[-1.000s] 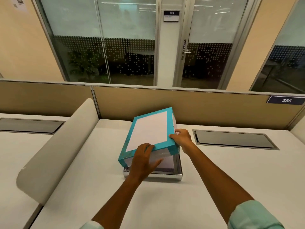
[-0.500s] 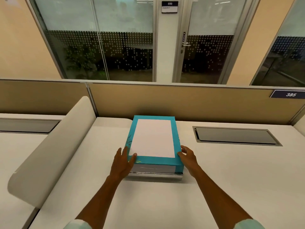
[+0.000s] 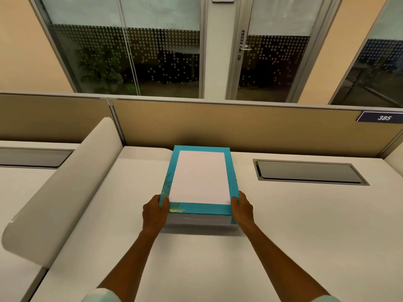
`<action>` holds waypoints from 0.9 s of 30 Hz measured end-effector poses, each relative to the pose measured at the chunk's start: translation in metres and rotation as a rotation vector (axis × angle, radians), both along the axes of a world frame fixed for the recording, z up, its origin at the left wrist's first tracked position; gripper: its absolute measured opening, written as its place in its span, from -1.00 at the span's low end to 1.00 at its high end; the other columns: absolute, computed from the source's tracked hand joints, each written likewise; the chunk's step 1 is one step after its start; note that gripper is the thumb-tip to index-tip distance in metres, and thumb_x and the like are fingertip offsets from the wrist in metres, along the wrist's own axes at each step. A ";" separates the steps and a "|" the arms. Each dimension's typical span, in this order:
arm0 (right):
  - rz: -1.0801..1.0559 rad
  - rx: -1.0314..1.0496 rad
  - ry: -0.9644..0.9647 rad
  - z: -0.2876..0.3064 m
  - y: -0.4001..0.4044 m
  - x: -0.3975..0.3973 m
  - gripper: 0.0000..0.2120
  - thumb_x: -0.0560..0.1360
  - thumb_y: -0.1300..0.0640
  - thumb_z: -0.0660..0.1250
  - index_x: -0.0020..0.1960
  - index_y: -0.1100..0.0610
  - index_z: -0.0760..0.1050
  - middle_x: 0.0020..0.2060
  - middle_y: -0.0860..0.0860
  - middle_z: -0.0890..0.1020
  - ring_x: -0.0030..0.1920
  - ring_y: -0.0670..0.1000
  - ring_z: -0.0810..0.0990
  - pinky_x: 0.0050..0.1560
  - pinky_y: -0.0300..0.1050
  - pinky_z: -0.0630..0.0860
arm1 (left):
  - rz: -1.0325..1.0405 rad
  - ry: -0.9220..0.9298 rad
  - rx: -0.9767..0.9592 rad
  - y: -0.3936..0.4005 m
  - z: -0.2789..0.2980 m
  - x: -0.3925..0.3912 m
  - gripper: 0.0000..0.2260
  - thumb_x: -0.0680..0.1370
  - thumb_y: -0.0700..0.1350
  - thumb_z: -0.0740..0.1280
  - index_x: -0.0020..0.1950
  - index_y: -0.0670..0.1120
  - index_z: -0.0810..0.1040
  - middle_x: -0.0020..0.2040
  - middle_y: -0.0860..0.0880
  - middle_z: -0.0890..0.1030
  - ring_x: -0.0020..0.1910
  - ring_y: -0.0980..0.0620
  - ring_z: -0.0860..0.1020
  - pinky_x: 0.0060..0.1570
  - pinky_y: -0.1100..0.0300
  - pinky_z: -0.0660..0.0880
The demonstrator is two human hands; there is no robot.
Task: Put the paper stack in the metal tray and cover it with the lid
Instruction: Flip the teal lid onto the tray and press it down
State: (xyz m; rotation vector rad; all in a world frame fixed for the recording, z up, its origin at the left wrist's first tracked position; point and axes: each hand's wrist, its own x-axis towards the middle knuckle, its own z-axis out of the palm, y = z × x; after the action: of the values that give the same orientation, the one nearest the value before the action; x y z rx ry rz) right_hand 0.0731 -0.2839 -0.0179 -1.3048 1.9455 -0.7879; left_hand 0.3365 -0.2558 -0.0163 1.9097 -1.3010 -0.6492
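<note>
A teal lid [image 3: 200, 177] with a white middle panel lies flat and squared over the metal tray [image 3: 199, 221], of which only a pale strip shows under the lid's near edge. The paper stack is hidden beneath the lid. My left hand [image 3: 155, 212] grips the lid's near left corner, thumb on top. My right hand [image 3: 242, 211] grips the near right corner, fingers along the side.
The white desk [image 3: 283, 247] carries a recessed grey cable hatch [image 3: 309, 172] to the right of the tray. A curved white divider [image 3: 58, 188] rises on the left. A tan partition [image 3: 239, 125] runs along the back edge.
The lid was tilted above the tray, then came down flat onto it. Both hands slid to the near corners and now clasp them.
</note>
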 end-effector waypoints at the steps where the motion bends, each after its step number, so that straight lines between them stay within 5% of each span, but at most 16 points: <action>1: 0.000 -0.008 0.013 -0.002 0.002 0.001 -0.64 0.64 0.08 0.07 0.38 0.21 0.30 0.01 0.10 0.53 -0.12 0.02 0.53 -0.16 -0.13 0.54 | -0.002 0.001 0.001 0.002 -0.001 0.000 -0.71 0.60 0.00 0.23 0.14 -0.19 0.53 0.05 -0.18 0.66 -0.22 -0.03 0.61 -0.39 0.31 0.51; 8: -0.005 0.024 0.079 -0.013 0.008 0.005 -0.58 0.64 0.07 0.08 0.44 0.20 0.24 0.10 0.19 0.56 -0.01 0.11 0.57 0.04 0.02 0.59 | -0.007 0.011 0.044 0.004 -0.006 0.003 -0.69 0.60 0.00 0.23 0.19 -0.19 0.51 0.11 -0.20 0.65 -0.18 -0.06 0.63 -0.32 0.22 0.57; 12: 0.022 0.008 0.259 -0.002 0.005 0.006 -0.46 0.62 -0.08 0.07 0.53 0.11 0.10 0.37 0.14 0.42 0.31 0.16 0.45 0.30 0.10 0.44 | -0.021 -0.084 0.044 -0.006 -0.007 0.007 -0.42 0.56 0.16 0.21 0.48 -0.10 0.23 0.35 -0.16 0.50 0.18 -0.18 0.58 -0.02 -0.02 0.63; 16: 0.235 -0.132 0.494 0.003 0.001 0.013 -0.30 0.55 -0.29 0.00 0.57 0.02 -0.05 0.57 0.05 0.08 0.54 0.12 0.14 0.50 0.11 0.14 | -0.193 -0.367 0.016 -0.018 -0.004 -0.006 -0.26 0.50 0.32 0.08 0.56 -0.03 -0.01 0.58 -0.06 0.09 0.55 -0.14 0.11 0.47 -0.12 0.18; 21: 0.387 -0.098 0.695 -0.003 -0.008 0.023 -0.04 0.29 -0.48 -0.47 0.57 -0.02 -0.16 0.58 0.02 -0.11 0.58 0.12 -0.09 0.53 0.13 -0.08 | -0.364 -0.616 0.001 -0.029 -0.006 -0.018 -0.14 0.41 0.46 -0.24 0.57 -0.02 -0.06 0.60 -0.07 -0.05 0.57 -0.10 -0.01 0.49 -0.10 0.02; 27: 0.431 -0.015 0.695 -0.014 -0.009 0.022 0.08 0.19 -0.50 -0.56 0.57 0.00 -0.15 0.58 0.04 -0.13 0.58 0.14 -0.09 0.53 0.11 -0.05 | -0.428 -0.678 0.073 -0.033 -0.019 -0.019 -0.09 0.38 0.46 -0.35 0.57 -0.06 -0.01 0.60 -0.09 -0.01 0.57 -0.13 0.02 0.48 -0.11 0.07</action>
State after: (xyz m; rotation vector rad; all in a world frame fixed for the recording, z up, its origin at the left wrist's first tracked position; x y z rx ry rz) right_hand 0.0952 -0.2927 -0.0317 -2.1089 2.0176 -0.1293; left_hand 0.3178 -0.2889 -0.0354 2.0038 -2.1733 -0.2399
